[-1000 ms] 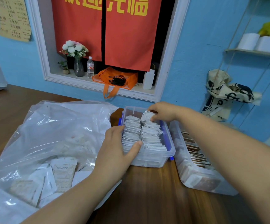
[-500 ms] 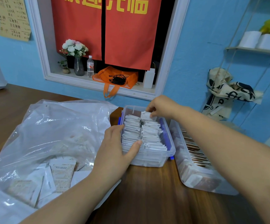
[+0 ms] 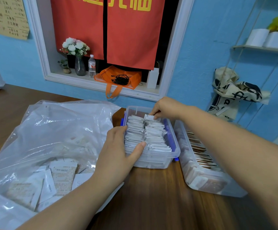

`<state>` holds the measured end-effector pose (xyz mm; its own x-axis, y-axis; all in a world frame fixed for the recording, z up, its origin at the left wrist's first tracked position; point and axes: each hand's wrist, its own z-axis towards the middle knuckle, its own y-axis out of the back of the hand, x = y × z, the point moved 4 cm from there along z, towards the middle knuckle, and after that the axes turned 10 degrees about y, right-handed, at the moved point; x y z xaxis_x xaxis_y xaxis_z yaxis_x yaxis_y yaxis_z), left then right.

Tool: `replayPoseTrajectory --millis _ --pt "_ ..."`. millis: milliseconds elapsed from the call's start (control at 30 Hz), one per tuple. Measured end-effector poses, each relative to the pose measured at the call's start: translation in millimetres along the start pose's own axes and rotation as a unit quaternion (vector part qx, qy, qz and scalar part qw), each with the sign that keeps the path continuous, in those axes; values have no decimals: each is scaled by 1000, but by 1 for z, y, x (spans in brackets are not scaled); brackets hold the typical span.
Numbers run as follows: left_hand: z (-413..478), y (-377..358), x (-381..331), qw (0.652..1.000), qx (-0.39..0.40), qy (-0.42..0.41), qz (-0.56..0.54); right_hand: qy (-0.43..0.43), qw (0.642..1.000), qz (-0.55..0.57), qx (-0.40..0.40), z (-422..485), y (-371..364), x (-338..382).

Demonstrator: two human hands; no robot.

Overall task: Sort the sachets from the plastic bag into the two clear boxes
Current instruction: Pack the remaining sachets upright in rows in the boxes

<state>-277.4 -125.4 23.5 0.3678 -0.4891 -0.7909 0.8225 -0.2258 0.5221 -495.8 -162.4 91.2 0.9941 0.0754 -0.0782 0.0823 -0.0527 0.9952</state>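
Note:
A clear box (image 3: 174, 151) with blue clips stands in the middle of the table, packed with two rows of white sachets (image 3: 145, 133). My left hand (image 3: 118, 150) grips the box's near left corner, thumb lying on the sachets. My right hand (image 3: 165, 107) pinches a white sachet (image 3: 149, 117) at the far end of the right row. A second clear box (image 3: 201, 181) to the right holds brown sachets, partly hidden by my right forearm. The big clear plastic bag (image 3: 43, 138) on the left holds loose sachets (image 3: 63, 176).
The brown wooden table (image 3: 160, 205) runs up to a blue wall. A window ledge behind carries a flower vase (image 3: 80, 65), a water bottle (image 3: 91, 66) and an orange bag (image 3: 118, 77). A patterned cloth bag (image 3: 231, 93) hangs at right under a shelf.
My right hand has drawn back toward the far end of the box with the white sachet. My left hand has stayed on the box's near corner.

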Motion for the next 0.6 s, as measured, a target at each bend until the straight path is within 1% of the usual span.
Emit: replayPoseTrajectory --millis 67,133,233,300,400,600 --pt "0 0 0 1000 0 0 2 -3 1000 6 -6 1 1 0" --pt "0 0 -1 1000 0 -1 2 -21 999 -5 -33 3 0 -1" --pt "0 1 -2 1000 0 2 5 -34 997 13 -64 2 -1 -2" --pt "0 1 -1 1000 -1 3 8 -28 998 20 -53 1 -2 -2" --pt "0 0 0 1000 -1 4 9 -18 999 -25 -27 -3 -1 -1" --pt "0 1 -1 1000 0 3 12 -16 999 -6 -48 -4 2 2"
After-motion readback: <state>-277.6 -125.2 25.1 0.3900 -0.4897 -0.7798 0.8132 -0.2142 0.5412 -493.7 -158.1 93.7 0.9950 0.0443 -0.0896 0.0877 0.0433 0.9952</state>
